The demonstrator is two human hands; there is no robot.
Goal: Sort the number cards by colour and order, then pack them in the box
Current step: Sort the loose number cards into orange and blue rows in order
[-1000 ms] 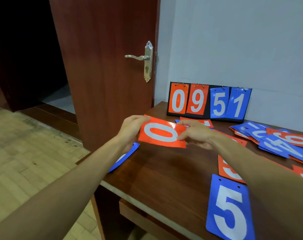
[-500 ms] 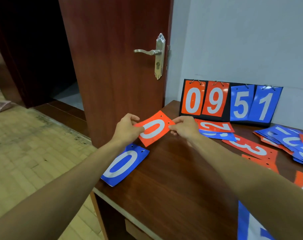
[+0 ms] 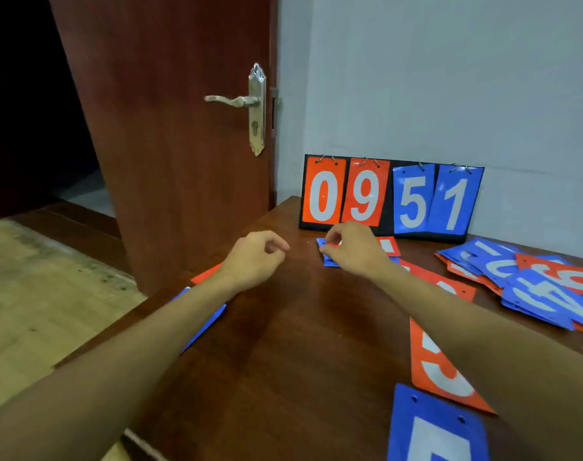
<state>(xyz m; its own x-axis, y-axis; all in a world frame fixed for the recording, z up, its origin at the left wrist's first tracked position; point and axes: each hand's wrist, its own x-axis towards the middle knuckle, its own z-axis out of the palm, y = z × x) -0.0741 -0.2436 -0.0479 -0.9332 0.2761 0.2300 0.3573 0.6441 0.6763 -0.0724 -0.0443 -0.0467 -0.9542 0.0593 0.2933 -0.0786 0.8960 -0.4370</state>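
My left hand (image 3: 253,257) hovers over the table's left part, fingers loosely curled and holding nothing. Under its wrist a red card (image 3: 205,273) lies on a blue card (image 3: 202,322) at the table's left edge. My right hand (image 3: 353,251) reaches to a small stack in front of the scoreboard, a red card (image 3: 388,246) on a blue one (image 3: 328,261), and pinches the stack's left end. Loose cards lie to the right: a red 3 (image 3: 440,371), a blue 5 (image 3: 436,430) and a mixed pile (image 3: 533,287). No box is in view.
A black flip scoreboard (image 3: 388,224) showing 0 9 5 1 leans on the wall at the back of the wooden table (image 3: 300,344). An open wooden door (image 3: 170,128) with a metal handle stands close to the table's left corner, with the floor below.
Both hands held the red 0 card before. It now lies on the blue 0 card at the left, my left hand is empty, and my right hand has moved to the stack by the scoreboard.
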